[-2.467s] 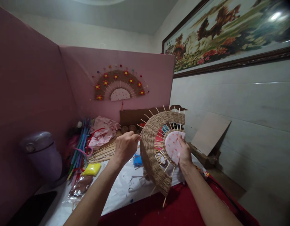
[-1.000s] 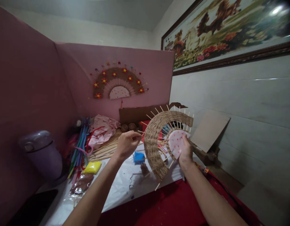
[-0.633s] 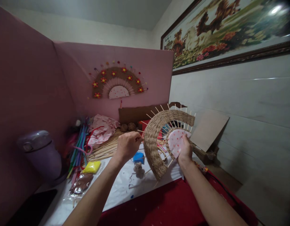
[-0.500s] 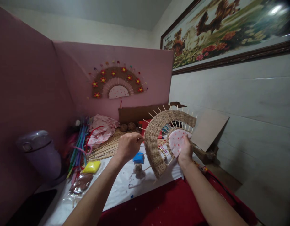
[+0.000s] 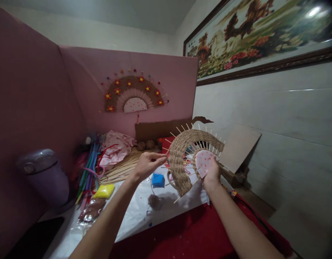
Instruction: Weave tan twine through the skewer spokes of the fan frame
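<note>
My right hand [image 5: 213, 174] is closed around a half-round piece covered in pink dotted cloth [image 5: 203, 162], the hub of a woven fan [image 5: 179, 158]. Brown twine makes the fan's wide arc, and thin pale sticks fan out from the hub and poke past the outer rim. At the fan's left edge, my left hand [image 5: 148, 164] has thumb and forefinger pinched together near the stick tips; what lies between them is too small to make out. Below it on the white table cover sits a small ball of twine [image 5: 153, 201], with a strand leading upward beside a blue packet [image 5: 158, 180].
A finished-looking fan with red flowers [image 5: 135, 91] hangs on the pink partition. To the left are a purple bottle [image 5: 47, 180], coloured pipe cleaners [image 5: 87, 169], a yellow packet [image 5: 104, 191] and a brown packet [image 5: 92, 210]. Loose sticks [image 5: 123, 163] and a board [image 5: 238, 147] lie farther back.
The fan has turned slightly and shifted a little right at its left end. My left fingers have straightened and moved slightly right; the twine ball's strand shows more clearly.
</note>
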A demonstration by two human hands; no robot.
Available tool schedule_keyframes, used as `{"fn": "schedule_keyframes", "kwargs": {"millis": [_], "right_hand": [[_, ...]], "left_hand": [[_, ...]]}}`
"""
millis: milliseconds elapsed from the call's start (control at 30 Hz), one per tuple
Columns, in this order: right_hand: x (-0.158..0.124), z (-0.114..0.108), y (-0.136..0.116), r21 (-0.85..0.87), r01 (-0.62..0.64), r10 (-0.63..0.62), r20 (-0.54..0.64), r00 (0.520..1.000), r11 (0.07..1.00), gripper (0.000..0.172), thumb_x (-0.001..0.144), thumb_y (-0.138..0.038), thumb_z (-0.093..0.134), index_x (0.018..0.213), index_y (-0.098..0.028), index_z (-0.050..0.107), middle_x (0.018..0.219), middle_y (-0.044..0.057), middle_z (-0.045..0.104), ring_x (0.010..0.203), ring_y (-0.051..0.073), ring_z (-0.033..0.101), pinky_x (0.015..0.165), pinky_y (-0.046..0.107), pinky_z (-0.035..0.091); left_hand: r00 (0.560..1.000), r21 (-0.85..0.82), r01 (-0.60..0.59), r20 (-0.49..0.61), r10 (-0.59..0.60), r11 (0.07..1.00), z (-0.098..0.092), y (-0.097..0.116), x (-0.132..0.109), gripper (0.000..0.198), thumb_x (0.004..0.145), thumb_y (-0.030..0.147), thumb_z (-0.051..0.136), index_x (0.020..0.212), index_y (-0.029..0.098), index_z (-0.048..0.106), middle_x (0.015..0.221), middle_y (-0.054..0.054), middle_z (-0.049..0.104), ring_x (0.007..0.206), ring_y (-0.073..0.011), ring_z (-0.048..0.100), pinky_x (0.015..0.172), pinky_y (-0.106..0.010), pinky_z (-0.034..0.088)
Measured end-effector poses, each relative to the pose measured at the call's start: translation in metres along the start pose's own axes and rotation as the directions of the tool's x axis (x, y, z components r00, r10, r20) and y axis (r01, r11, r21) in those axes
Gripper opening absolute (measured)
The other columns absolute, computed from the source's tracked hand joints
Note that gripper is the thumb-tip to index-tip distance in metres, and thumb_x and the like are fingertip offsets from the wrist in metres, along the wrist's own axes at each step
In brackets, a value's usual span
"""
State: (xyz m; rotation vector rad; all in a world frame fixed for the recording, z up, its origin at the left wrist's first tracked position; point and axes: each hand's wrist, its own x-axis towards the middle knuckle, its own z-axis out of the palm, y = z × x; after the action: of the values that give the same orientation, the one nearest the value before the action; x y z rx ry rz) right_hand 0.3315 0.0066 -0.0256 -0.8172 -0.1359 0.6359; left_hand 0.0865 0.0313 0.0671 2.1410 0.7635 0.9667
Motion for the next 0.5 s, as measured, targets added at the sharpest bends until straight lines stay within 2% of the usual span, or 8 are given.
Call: {"fn": "schedule_keyframes", "kwargs": {"millis": [133, 233, 333, 500], "right_hand": [[-0.003, 0.004, -0.003, -0.013, -0.008, 0.007, -0.06, 0.998, 1.0, 0.034, 0.078, -0.046, 0.048, 0.088, -0.015, 0.06, 0.079, 0.003, 0.066, 0.069, 0.014, 0.062, 0.067, 0.029, 0.052], [-0.005, 0.005, -0.004, 0.0, -0.022, 0.022, -0.03, 0.999, 1.0, 0.035, 0.08, -0.046, 0.045, 0.087, -0.015, 0.06, 0.078, 0.004, 0.066, 0.068, 0.014, 0.062, 0.066, 0.028, 0.052], [-0.004, 0.003, -0.002, 0.008, -0.029, 0.029, -0.003, 1.0, 1.0, 0.037, 0.08, -0.046, 0.045, 0.09, -0.013, 0.061, 0.079, 0.004, 0.066, 0.066, 0.014, 0.062, 0.066, 0.028, 0.052], [0.001, 0.0, 0.001, 0.014, -0.018, 0.018, 0.036, 0.999, 1.0, 0.041, 0.079, -0.048, 0.046, 0.094, -0.013, 0.06, 0.081, 0.006, 0.067, 0.069, 0.015, 0.063, 0.069, 0.03, 0.052]], "left_hand": [[0.997, -0.231, 0.074, 0.013, -0.073, 0.97, -0.003, -0.003, 0.002, 0.042, 0.072, 0.045, 0.057, 0.089, 0.009, 0.071, 0.048, 0.002, 0.047, 0.047, -0.0068, 0.033, 0.045, -0.021, 0.023], [0.993, -0.331, 0.114, 0.001, -0.121, 0.937, -0.003, -0.005, 0.004, 0.036, 0.066, 0.034, 0.061, 0.088, 0.008, 0.07, 0.048, 0.003, 0.043, 0.047, -0.0058, 0.032, 0.045, -0.021, 0.024], [0.989, -0.322, 0.147, 0.029, -0.145, 0.935, 0.0, -0.01, 0.005, 0.033, 0.061, 0.024, 0.061, 0.088, 0.007, 0.071, 0.049, 0.003, 0.044, 0.047, -0.0057, 0.033, 0.046, -0.021, 0.026], [0.988, -0.258, 0.146, 0.093, -0.126, 0.955, 0.006, -0.02, 0.007, 0.03, 0.063, 0.025, 0.059, 0.086, 0.009, 0.072, 0.046, 0.004, 0.042, 0.046, -0.0062, 0.033, 0.045, -0.021, 0.029]]}}
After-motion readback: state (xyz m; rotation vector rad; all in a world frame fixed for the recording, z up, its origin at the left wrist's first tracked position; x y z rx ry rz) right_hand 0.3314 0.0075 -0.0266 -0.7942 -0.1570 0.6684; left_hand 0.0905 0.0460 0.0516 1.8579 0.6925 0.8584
